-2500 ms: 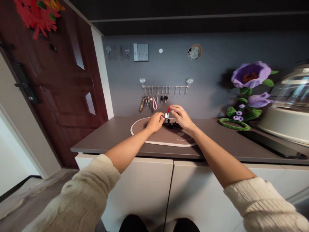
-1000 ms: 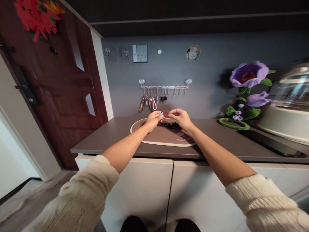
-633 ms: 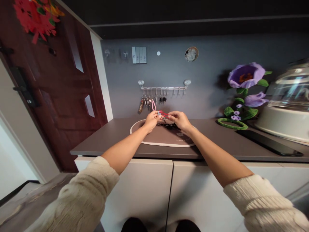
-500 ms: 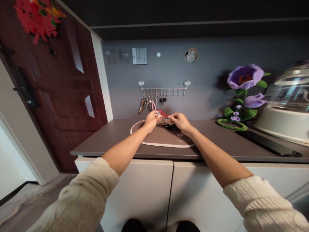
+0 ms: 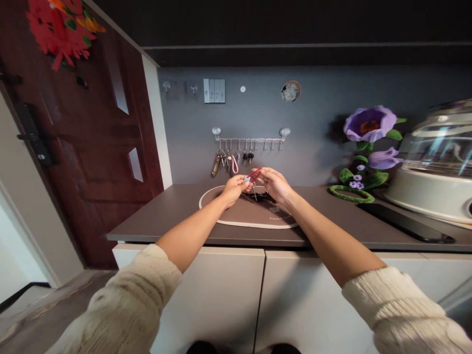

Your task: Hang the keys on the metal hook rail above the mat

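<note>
My left hand [image 5: 234, 190] pinches a small light-grey tag [image 5: 247, 179] over the counter. From the tag a red cord [image 5: 254, 173] runs across to my right hand [image 5: 277, 185], whose closed fingers hold its other end, so the cord forms a narrow loop. A small silver key [image 5: 254, 192] hangs below, between the hands; how it joins the tag is hard to see. Beneath both hands lies a brown oval mat [image 5: 243, 216] with a pale rim. Something dark and bunched [image 5: 263, 197] rests on it, partly hidden by my fingers.
Behind my hands, a clear hook rail [image 5: 250, 140] on the grey wall carries several keys, a brown tag [image 5: 216, 165] and a pink strap [image 5: 235, 164]. Purple fabric flowers [image 5: 370, 124], a black phone [image 5: 407, 223] and a white domed appliance [image 5: 431, 189] stand or lie at right.
My right hand has turned and risen slightly, and the red cord has gone from a stretched line to a wider loop. The key between my hands shows more clearly.
</note>
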Tool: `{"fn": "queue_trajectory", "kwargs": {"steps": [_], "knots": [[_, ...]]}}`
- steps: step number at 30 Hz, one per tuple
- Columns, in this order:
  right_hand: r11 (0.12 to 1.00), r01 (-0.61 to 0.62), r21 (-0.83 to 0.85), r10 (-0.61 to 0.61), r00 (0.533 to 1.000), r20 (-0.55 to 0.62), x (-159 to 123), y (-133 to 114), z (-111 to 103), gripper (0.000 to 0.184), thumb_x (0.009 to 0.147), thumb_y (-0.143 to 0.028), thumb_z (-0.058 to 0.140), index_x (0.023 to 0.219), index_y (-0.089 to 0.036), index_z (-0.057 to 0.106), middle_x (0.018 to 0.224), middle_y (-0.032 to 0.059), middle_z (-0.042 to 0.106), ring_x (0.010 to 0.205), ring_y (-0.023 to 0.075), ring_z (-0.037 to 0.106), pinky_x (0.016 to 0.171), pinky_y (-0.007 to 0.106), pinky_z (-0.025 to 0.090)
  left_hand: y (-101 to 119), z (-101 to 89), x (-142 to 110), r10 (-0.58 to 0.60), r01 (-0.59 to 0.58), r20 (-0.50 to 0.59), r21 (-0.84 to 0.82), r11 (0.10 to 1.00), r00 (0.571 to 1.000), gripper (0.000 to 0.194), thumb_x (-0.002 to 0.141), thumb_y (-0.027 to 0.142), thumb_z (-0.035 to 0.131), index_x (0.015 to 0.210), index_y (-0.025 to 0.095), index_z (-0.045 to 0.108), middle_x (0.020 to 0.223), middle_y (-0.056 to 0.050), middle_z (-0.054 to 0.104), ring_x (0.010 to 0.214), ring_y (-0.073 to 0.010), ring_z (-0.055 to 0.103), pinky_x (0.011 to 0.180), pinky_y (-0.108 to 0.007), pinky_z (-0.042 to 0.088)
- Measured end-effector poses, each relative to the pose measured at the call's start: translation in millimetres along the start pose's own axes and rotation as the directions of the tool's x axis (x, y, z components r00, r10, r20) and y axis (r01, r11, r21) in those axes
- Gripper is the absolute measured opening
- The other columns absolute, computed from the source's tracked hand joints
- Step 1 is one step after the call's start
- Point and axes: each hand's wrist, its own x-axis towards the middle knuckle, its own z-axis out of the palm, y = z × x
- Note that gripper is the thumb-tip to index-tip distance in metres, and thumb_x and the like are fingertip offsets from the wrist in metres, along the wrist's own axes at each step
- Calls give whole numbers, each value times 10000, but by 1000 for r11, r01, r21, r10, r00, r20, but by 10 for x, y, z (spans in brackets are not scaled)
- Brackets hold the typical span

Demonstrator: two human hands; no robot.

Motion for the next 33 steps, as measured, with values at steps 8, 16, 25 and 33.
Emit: {"fn": "queue_trajectory", "kwargs": {"steps": [8, 16, 25, 33], "knots": [[983, -81, 165, 82, 997, 2, 45, 27, 84, 240, 617, -297, 718, 762, -213, 546, 740, -21, 658, 831, 156, 622, 660, 258, 450, 24, 35, -52, -81, 81, 96, 0, 997, 992, 201, 711, 116, 611, 904, 92, 558, 720, -28, 640, 586, -74, 582, 629, -234, 447], [978, -128, 167, 123, 992, 36, 41, 46, 55, 247, 620, -189, 719, 843, -202, 613, 808, -13, 658, 729, 108, 614, 535, 198, 431, 35, 50, -60, -102, 107, 118, -38, 994, 988, 245, 658, 160, 684, 862, 90, 569, 712, -28, 641, 602, -82, 593, 649, -245, 462], [992, -75, 98, 74, 997, 10, 113, 36, 15, 306, 562, -160, 745, 843, -189, 629, 800, 11, 682, 710, 113, 629, 622, 219, 489, 46, 56, -60, -108, 111, 40, -68, 992, 993, 256, 655, 169, 694, 858, 104, 553, 697, -19, 642, 614, -86, 606, 677, -253, 488], [998, -31, -50, 21, 983, -181, 298, -187, 22, 356, 507, -161, 762, 783, -191, 540, 691, -4, 672, 656, 141, 648, 478, 182, 428, -25, -4, -8, 13, 22, -118, 291, 957, 993, 145, 729, 247, 589, 784, 114, 586, 634, -11, 603, 556, -88, 554, 550, -217, 428]]}}
